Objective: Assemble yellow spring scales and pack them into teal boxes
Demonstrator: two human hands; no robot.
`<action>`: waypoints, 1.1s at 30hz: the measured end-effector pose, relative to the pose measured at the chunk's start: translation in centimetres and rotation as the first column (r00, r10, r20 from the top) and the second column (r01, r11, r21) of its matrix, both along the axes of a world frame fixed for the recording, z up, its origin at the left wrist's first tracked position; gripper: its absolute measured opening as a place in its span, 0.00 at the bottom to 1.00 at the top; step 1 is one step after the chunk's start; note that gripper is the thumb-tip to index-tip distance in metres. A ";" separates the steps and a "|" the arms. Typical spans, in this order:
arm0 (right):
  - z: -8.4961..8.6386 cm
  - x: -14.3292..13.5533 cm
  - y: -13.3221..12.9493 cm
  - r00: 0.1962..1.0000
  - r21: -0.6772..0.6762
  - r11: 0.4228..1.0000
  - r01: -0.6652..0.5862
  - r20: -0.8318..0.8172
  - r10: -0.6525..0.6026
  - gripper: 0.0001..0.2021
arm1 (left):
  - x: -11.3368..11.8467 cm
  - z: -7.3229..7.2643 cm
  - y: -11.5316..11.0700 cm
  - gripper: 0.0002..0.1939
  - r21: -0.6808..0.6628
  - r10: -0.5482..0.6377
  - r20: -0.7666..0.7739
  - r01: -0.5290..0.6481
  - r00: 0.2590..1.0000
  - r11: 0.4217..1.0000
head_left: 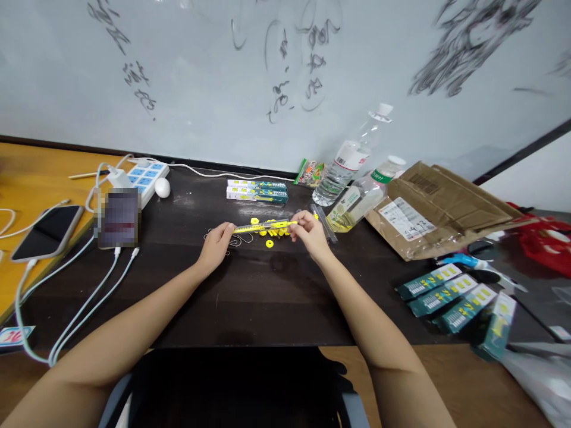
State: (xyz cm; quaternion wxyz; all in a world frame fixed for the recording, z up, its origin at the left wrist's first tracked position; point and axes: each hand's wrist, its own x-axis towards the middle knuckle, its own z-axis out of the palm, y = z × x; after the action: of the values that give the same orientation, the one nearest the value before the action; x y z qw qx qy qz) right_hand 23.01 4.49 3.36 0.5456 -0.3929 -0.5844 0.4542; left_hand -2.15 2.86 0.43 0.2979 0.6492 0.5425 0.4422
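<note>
My left hand (216,244) closes around the left end of a slim tube-like stick (250,228), part yellow and part clear, held nearly level above the dark table (267,297). At its other end, my right hand (309,232) pinches a small yellow tip between thumb and fingers. Several small yellow ring-like pieces (269,244) lie loose under and around the stick. Near my left hand runs a thin looped cord (243,239). Clear plastic strips (328,224) rest just beyond my right hand.
Two boxes (257,191) lie behind the yellow pieces. A water bottle (345,166), an oil-like bottle (357,205) and a brown parcel (410,208) stand at the right, with several green boxes (464,303) nearer. Left are a power strip (149,175), cables and phones (47,233).
</note>
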 end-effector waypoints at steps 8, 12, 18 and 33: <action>-0.5 0.1 -0.1 0.997 0.003 0.997 -0.077 -0.024 0.077 0.11 | -0.1 -0.3 0.3 0.19 -0.010 -0.004 0.007 0.004 1.000 1.000; -0.7 0.1 -0.1 0.996 0.004 0.996 -0.085 -0.016 0.085 0.12 | -0.1 -0.1 0.2 0.19 -0.013 0.004 0.016 -0.004 1.000 1.000; -1.5 1.3 1.4 0.991 0.031 0.992 0.124 0.055 -0.126 0.13 | -0.1 -0.2 0.3 0.19 -0.042 0.046 0.029 -0.045 0.999 0.998; -3.5 1.8 2.1 0.703 0.371 0.926 0.065 0.641 -0.307 0.06 | -0.2 -0.4 0.4 0.19 -0.041 0.060 0.040 -0.058 0.997 0.997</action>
State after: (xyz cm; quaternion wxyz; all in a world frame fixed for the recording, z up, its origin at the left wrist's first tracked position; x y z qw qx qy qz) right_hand 24.78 6.55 -0.12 0.3892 -0.4967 -0.7671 0.1159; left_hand -2.33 3.26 0.01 0.3084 0.6177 0.5639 0.4532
